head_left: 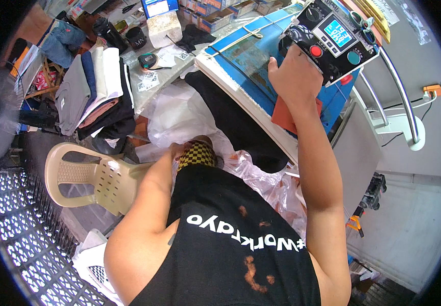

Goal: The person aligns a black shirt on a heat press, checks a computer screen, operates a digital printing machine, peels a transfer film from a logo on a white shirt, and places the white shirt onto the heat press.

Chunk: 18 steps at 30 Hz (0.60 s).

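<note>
My right hand [298, 76] reaches to the lower left side of a black control box [331, 40] with a lit display, a red button and a teal knob. Its back faces up and the fingers curl out of sight, with the thumb sticking out left; what they hold is hidden. Under it lies a blue-topped press board [253, 56] with a red-orange pad [285, 113] near my wrist. A black cloth [235, 122] hangs from the board's near edge. My left hand [177, 150] rests by my knee in checkered yellow-black shorts [197, 154], its fingers mostly hidden.
Folded garments [95, 92] are stacked at the left, beside a beige plastic chair [98, 176]. A tape measure [149, 61] and paper slips lie on the worktable. Clear plastic sheeting [179, 112] bunches below. Chrome tubing [401, 97] stands right; a fan [1, 115] is far left.
</note>
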### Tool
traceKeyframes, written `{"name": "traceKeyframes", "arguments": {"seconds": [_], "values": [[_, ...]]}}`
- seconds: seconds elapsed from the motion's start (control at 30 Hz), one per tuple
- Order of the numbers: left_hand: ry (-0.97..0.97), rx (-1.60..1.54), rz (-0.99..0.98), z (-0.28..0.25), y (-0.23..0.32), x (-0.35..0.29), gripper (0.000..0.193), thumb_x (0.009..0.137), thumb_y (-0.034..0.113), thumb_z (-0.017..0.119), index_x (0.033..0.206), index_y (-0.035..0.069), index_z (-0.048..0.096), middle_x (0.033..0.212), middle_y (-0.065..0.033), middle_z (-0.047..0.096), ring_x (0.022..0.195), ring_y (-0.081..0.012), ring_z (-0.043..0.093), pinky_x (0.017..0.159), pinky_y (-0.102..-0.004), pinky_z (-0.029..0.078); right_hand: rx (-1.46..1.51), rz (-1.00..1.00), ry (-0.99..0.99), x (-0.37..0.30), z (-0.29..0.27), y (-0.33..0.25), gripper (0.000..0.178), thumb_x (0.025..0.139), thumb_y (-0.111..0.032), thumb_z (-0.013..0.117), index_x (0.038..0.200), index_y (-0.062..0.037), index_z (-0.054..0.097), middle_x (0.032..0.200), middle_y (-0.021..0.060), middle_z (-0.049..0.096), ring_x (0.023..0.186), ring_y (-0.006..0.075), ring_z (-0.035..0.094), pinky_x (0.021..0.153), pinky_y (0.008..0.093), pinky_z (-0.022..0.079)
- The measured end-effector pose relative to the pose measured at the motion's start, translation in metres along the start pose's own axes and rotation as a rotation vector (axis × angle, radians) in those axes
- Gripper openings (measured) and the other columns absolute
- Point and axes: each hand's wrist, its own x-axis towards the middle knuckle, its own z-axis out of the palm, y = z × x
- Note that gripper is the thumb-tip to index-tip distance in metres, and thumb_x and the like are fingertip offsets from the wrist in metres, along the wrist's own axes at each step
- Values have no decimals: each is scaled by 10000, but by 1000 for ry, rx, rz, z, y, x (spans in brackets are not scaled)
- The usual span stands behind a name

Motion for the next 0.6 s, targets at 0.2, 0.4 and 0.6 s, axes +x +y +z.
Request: {"name": "traceKeyframes", "arguments": {"seconds": [0.2,0.4,0.6], "values": [[6,-2,9,3,5,1,376,872,233,694,1172,12,639,1251,-208,451,1098,-427,599,916,-484,494,2,-50,57,0,2,1,431,848,-387,702,1029,-5,615,920,162,725,813,288,745,680,418,607],[19,-13,21,3,13,-3,371,869,233,697,1159,8,642,1223,-213,478,1084,-423,609,906,-482,499,-5,-10,35,-1,4,4,417,851,-382,698,1022,-11,615,940,150,728,834,280,744,694,399,607],[45,-30,11,1,10,-7,366,867,233,700,1146,4,645,1195,-218,504,1069,-420,618,897,-479,504,6,-38,50,-1,4,2,438,841,-413,692,1054,-35,637,930,153,740,858,303,741,733,407,603]]}}
